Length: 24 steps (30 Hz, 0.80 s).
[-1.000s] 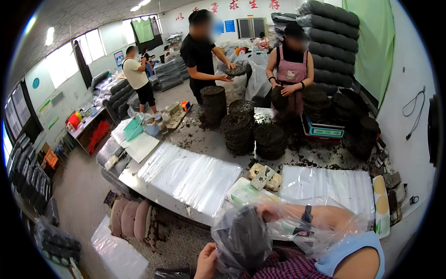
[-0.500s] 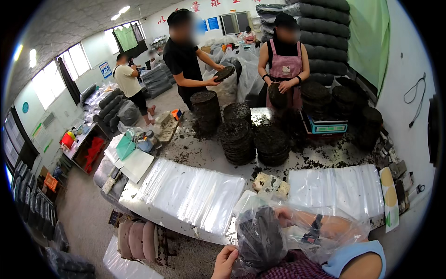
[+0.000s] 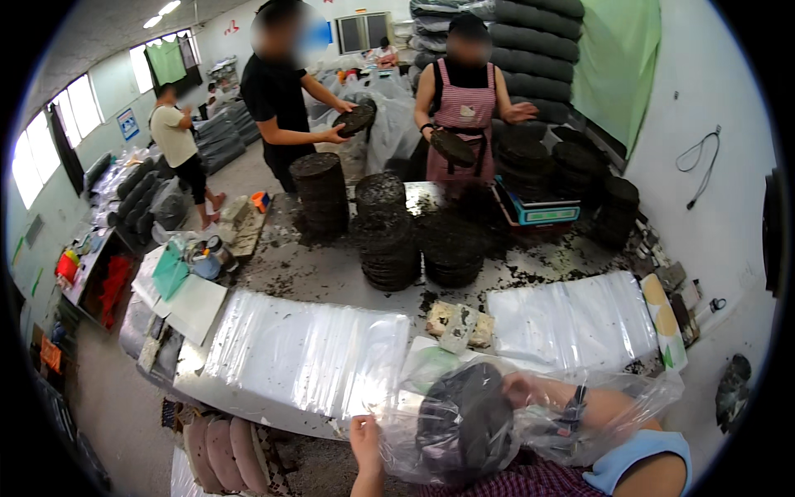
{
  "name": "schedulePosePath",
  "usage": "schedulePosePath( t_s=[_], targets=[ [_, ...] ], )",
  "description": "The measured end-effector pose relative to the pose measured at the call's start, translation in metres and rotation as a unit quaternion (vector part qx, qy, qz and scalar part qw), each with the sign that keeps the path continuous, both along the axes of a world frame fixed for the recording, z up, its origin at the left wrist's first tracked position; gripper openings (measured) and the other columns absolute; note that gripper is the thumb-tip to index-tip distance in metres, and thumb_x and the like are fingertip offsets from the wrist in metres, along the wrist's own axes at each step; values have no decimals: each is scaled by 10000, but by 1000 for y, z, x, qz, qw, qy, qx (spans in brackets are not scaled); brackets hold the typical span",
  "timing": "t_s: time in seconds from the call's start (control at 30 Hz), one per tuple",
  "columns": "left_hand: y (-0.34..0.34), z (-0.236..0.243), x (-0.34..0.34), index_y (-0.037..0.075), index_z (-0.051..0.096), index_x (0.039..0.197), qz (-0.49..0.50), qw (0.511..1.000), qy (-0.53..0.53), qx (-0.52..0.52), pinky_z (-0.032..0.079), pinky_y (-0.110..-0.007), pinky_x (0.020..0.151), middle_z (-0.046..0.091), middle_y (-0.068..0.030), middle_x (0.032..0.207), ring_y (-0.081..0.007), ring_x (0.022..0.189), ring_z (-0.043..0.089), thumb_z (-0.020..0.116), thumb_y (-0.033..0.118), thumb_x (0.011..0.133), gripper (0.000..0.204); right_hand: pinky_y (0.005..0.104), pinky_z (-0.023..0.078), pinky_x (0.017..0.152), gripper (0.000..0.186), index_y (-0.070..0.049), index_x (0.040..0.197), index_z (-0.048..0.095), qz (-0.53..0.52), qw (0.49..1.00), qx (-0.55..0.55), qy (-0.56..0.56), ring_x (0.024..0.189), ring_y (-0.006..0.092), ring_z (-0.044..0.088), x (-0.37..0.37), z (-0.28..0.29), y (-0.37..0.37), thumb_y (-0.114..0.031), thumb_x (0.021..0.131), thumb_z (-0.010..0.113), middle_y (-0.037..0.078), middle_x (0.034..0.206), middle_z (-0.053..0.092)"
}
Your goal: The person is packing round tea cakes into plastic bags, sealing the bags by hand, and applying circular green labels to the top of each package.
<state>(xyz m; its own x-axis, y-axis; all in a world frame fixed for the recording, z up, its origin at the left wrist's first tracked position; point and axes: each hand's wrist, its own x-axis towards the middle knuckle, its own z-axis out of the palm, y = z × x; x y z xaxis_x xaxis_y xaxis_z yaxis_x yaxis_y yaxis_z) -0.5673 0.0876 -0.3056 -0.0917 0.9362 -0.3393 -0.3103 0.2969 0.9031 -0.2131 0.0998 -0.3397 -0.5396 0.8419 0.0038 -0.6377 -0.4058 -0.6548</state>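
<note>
A stack of dark round cakes (image 3: 464,418) sits inside a clear plastic bag (image 3: 402,443) close in front of me, one flat face turned up. My left hand (image 3: 365,441) is closed, pinching the bag's left edge. Through the film I see my right hand (image 3: 520,389) at the upper right of the stack, fingers curled against its edge. The bag covers my right forearm too, over a dark wrist strap (image 3: 573,410). Part of the right fingers is blurred by the plastic.
Flat clear bags lie in a left pile (image 3: 306,348) and a right pile (image 3: 571,319), with wrapped blocks (image 3: 460,325) between. Beyond stand dark cake stacks (image 3: 385,253) and a scale (image 3: 538,211). Two co-workers across the table hold dark cakes. A cushioned chair (image 3: 224,455) stands lower left.
My left hand has moved left and slightly up, drawing the bag's edge outward. The view has shifted right. The aproned co-worker has one hand lifted away from the cake.
</note>
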Motion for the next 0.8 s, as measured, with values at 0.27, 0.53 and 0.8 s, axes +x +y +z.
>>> schedulePosePath(
  t_s=[0.27,0.53,0.8],
  targets=[
    [-52,-171,56,58,480,1242,-148,924,-218,-278,461,-355,849,591,-118,1135,-229,984,580,431,402,973,439,201,393,636,205,-44,1055,575,76,926,-156,-334,766,66,492,-33,90,-26,-82,854,557,-21,938,542],
    [-32,-148,39,63,434,1339,-59,885,-276,-370,427,-410,957,555,-139,1248,-284,1104,552,360,492,975,568,262,416,879,234,-62,1092,609,-13,875,156,-458,927,119,541,5,10,-40,-198,956,475,25,970,615],
    [-20,-152,90,56,401,1370,-78,932,-114,-334,382,-440,1035,481,-157,1344,-317,1210,492,286,544,966,644,343,423,904,296,-53,1096,574,22,794,115,-596,1021,223,551,13,-35,-40,-272,916,490,102,1090,587]
  ],
)
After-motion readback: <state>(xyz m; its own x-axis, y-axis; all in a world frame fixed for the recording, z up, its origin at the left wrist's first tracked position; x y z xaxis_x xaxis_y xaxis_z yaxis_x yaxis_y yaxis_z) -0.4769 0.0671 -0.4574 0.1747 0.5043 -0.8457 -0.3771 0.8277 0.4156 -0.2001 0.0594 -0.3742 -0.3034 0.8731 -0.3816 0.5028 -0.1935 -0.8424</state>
